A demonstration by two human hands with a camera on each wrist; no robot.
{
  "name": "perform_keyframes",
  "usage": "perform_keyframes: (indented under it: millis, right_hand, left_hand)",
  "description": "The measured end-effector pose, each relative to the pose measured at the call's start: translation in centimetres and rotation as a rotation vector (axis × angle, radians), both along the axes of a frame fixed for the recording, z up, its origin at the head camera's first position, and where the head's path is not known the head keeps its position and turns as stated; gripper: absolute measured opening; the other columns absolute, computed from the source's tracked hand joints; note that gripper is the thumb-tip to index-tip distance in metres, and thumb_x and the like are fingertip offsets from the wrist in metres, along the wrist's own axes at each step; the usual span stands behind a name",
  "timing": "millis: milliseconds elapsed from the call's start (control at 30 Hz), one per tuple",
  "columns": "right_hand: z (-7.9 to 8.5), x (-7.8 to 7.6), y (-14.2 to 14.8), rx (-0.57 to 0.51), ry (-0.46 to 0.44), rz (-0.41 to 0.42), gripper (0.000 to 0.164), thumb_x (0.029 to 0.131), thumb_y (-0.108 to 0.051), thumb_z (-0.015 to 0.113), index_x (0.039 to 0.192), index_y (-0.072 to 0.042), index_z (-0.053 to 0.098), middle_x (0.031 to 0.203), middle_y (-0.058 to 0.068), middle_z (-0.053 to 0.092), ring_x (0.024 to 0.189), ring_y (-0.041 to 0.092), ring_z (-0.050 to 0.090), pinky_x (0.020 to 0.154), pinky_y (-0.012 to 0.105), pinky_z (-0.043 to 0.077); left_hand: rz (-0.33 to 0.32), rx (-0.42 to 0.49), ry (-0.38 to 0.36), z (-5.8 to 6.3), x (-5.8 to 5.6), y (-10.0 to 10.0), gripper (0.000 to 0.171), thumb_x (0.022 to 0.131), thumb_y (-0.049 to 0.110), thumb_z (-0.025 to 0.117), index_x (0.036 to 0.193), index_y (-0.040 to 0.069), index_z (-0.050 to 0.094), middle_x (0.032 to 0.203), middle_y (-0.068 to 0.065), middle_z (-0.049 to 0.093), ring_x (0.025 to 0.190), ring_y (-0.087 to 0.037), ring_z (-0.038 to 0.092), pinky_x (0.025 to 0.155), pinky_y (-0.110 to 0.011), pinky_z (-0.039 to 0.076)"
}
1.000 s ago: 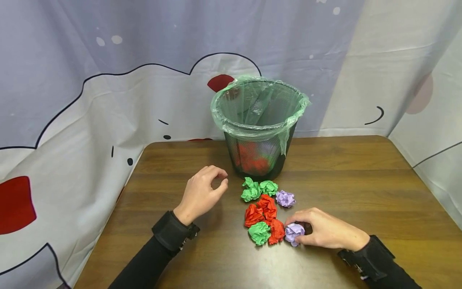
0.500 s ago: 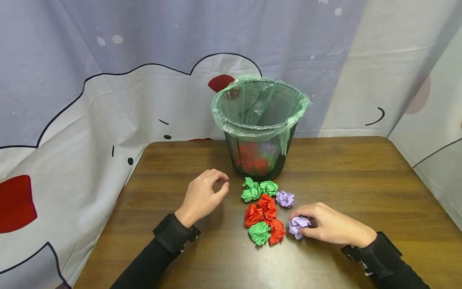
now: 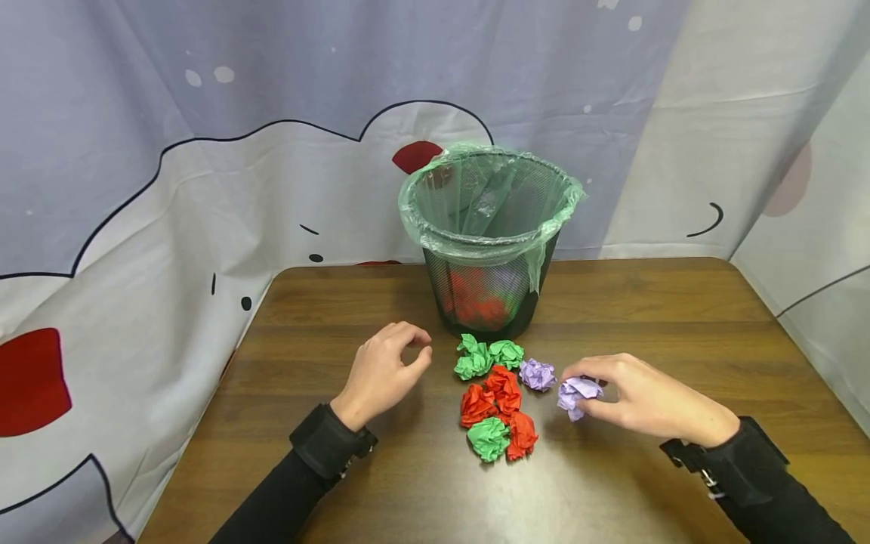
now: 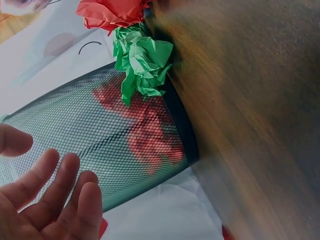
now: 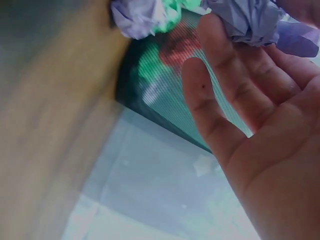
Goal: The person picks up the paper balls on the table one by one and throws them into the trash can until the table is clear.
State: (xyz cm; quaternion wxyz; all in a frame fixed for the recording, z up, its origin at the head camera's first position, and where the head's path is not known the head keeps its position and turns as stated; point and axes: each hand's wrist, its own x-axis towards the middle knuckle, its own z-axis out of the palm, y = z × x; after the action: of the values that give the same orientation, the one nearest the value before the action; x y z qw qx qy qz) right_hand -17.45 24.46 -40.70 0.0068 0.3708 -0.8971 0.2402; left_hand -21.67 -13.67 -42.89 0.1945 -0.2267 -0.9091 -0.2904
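Observation:
My right hand (image 3: 628, 397) pinches a crumpled purple paper ball (image 3: 578, 396) between thumb and fingers, over the right side of the pile. In the right wrist view the same held purple ball (image 5: 247, 20) shows at the fingertips. A second purple paper ball (image 3: 538, 375) lies on the table to its left. Green paper balls (image 3: 473, 357) sit nearest the bin, with red paper balls (image 3: 503, 388) and another green ball (image 3: 488, 439) in front. Left of the pile, my left hand (image 3: 387, 370) hovers with fingers loosely curved, holding nothing.
A black mesh bin (image 3: 479, 295) with a green plastic liner (image 3: 492, 242) stands behind the pile. Red and other paper shows through its mesh. The wooden table (image 3: 680, 317) meets a patterned curtain (image 3: 306, 196) at the back.
My right hand has drawn the purple ball away from the red balls and carried it up and to the right, toward the back of the table. The left hand has barely moved.

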Motion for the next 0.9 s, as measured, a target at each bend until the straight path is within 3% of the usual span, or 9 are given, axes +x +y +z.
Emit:
perform_keyframes:
  millis: [333,567,900]
  right_hand:
    - [5.2,-1.3,0.9,-0.033,0.080,0.005,0.032,0.090,-0.016,0.075,0.119,-0.027,0.066,0.102,-0.021,0.065,0.088,-0.001,0.062,0.079,0.021,0.051]
    - [8.5,-2.6,1.2,-0.041,0.216,0.012,0.041,0.083,-0.007,0.080,0.118,-0.024,0.067,0.103,-0.021,0.067,0.088,-0.002,0.063,0.080,0.012,0.047]
    - [12.9,-3.8,0.2,-0.003,0.314,-0.070,0.038,0.082,-0.009,0.081,0.116,-0.021,0.070,0.098,-0.016,0.069,0.085,0.001,0.061,0.077,0.010,0.044]
  left_hand:
    - [-0.008,-0.002,0.002,-0.2,0.1,0.2,0.007,0.089,0.023,0.066,0.093,0.021,0.071,0.093,0.009,0.068,0.090,-0.013,0.065,0.075,-0.035,0.053]
    - [-0.017,-0.004,-0.008,-0.6,0.2,0.2,0.006,0.089,0.023,0.066,0.093,0.022,0.071,0.093,0.010,0.067,0.089,-0.010,0.064,0.075,-0.034,0.053]
    - [-0.014,0.001,-0.035,-0.8,0.4,0.0,0.006,0.090,0.023,0.067,0.094,0.022,0.071,0.094,0.009,0.067,0.088,-0.014,0.065,0.074,-0.034,0.052]
